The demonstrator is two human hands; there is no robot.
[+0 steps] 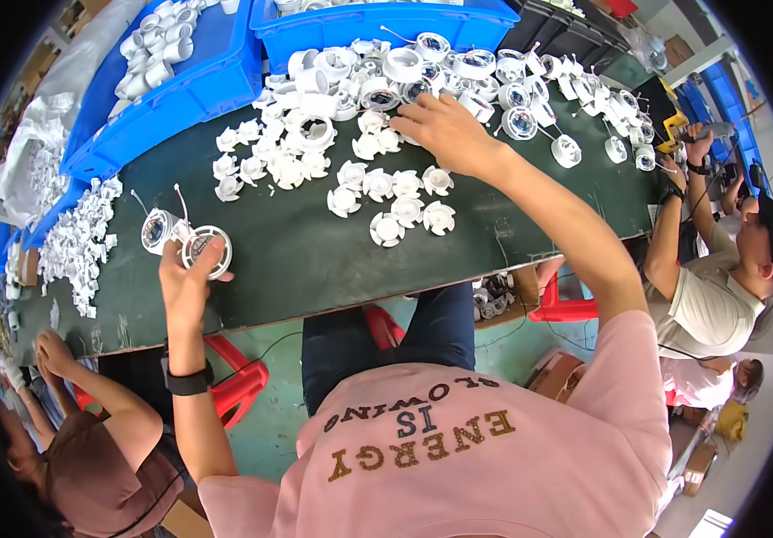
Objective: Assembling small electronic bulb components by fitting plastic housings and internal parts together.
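My left hand [185, 280] is closed around a white round fan housing [202, 240], its thumb across the grey patterned face. Right beside it is another white housing [159, 231] with a dark inside and a thin white wire; whether my fingers touch it, I cannot tell. My right hand [449, 134] reaches to the near edge of a heap of white round parts, its fingers curled at a housing with a dark centre [416, 90]. Small white fan blades [406, 212] lie in loose groups between my hands, with more blades [283, 166] beside a white ring [315, 133].
Blue bins [377, 29] stand along the far side, one holding white tube pieces [158, 54]. A pile of small white pieces [86, 238] lies at the left of the dark green table [288, 260]. Wired housings [565, 151] extend right. Co-workers [718, 287] sit at both sides.
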